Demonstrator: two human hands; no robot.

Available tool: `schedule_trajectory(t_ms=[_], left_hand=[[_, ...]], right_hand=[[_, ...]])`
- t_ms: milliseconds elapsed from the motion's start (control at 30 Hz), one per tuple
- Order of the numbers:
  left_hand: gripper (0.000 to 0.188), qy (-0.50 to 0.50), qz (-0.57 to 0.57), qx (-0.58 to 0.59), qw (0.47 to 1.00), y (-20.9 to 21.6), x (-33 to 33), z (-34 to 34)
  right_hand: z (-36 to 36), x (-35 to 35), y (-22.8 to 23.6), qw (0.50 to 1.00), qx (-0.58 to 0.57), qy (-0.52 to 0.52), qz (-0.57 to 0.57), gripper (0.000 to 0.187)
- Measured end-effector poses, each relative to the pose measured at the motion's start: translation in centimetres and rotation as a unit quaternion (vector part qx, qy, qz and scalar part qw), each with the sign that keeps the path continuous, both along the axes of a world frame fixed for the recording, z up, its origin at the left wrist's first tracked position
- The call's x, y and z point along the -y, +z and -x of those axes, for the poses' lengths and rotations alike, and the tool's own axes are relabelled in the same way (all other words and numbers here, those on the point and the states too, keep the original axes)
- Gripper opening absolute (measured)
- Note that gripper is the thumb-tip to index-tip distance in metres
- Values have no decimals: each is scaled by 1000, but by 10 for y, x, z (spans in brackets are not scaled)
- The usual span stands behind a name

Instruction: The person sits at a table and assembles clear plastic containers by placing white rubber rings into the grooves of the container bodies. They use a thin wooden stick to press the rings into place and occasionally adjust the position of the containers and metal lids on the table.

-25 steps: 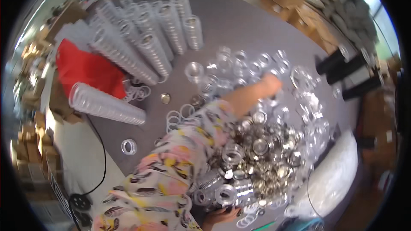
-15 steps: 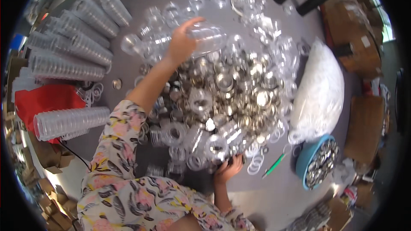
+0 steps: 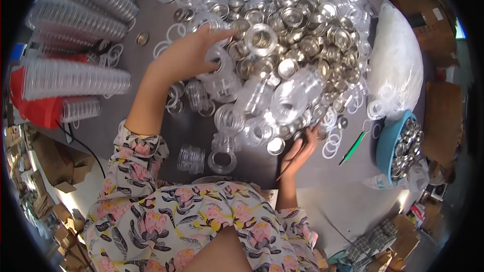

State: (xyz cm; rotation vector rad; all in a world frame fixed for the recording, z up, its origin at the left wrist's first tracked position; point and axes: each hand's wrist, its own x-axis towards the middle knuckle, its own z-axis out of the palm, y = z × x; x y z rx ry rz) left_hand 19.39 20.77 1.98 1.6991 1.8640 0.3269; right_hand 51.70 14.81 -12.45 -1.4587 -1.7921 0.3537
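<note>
My left hand (image 3: 189,55) reaches over the left side of a big heap, index finger and thumb spread apart. Beneath it lie stacked clear plastic rings (image 3: 222,86), and the index fingertip is near the silvery metal lids (image 3: 242,24). My right hand (image 3: 301,153) is at the near edge of the heap with a thin brown stick (image 3: 283,172) in its fingers, slanting up toward the pieces. A loose metal lid (image 3: 276,146) lies just left of that hand. More clear plastic rings (image 3: 261,130) lie between the hands.
Stacks of clear plastic cups (image 3: 75,79) line the left, by a red cloth-like item (image 3: 43,111). On the right are a bulging white bag (image 3: 396,60), a blue basin (image 3: 388,143) of metal lids, a green-handled tool (image 3: 355,147) and white rings (image 3: 331,143). Cardboard boxes (image 3: 443,126) stand beyond.
My left hand has come back from a clear plastic stack at the far side and let it go. The thin stick now shows in my right hand. The whole view has shifted.
</note>
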Motion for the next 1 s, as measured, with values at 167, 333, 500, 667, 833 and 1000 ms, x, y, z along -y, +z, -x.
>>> schedule_trajectory(t_ms=[167,333,500,667,833,1000], left_hand=[[68,4,-248,-63,967,-36,21,18],[59,71,-399,-91,910,-35,55,13],[79,44,-252,181,950,-49,191,-28],[87,42,-193,178,964,-113,262,-50],[84,86,-220,177,955,-108,274,-36],[82,144,-180,61,971,-85,291,-15]], right_hand=[[2,6,2,997,-58,-15,-40,30],[1,21,2,991,-84,10,-100,31],[30,94,7,962,-225,125,-92,26],[88,132,45,911,-112,388,-80,40],[127,135,29,891,-118,439,7,39],[141,148,13,897,-174,406,10,35]])
